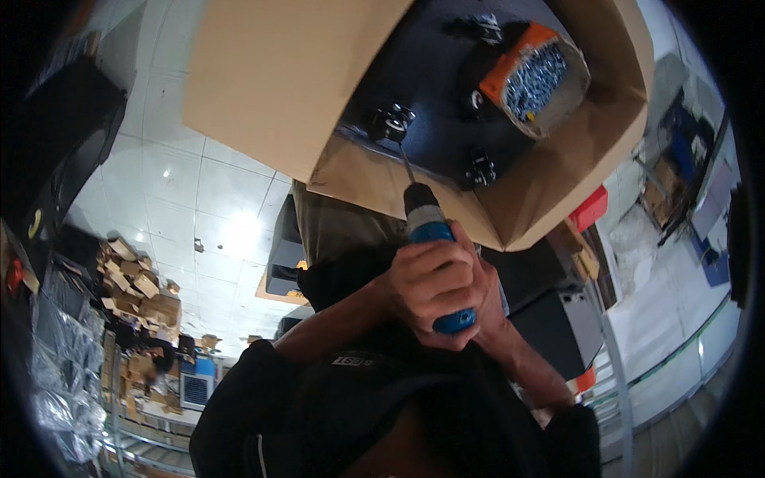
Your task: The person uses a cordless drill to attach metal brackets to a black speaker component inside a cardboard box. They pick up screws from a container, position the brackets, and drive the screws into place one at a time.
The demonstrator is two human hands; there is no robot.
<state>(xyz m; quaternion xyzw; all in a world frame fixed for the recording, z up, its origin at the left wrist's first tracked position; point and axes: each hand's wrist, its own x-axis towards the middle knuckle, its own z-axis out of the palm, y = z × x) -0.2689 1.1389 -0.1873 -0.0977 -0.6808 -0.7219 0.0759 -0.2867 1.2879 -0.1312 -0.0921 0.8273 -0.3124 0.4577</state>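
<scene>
A blue and black power drill (430,227) is gripped by both hands in front of my chest. My left hand (426,283) is wrapped over its body, and my right hand (488,287) closes round it from the other side, partly hidden. The drill's long bit points up and away, its tip at or close to a small black fitting with shiny metal parts (394,123), perhaps a caster; contact is hard to judge. This fitting sits on a dark panel (434,72) inside an open cardboard carton (558,187). Similar black fittings (480,167) stand elsewhere on the panel.
An orange cut-down box of loose silver screws (538,80) rests on the panel to the right. A large carton flap (271,72) spreads to the left over white floor tiles (231,175). Black boxes (558,327) stand at right, and cardboard scraps (135,275) lie far left.
</scene>
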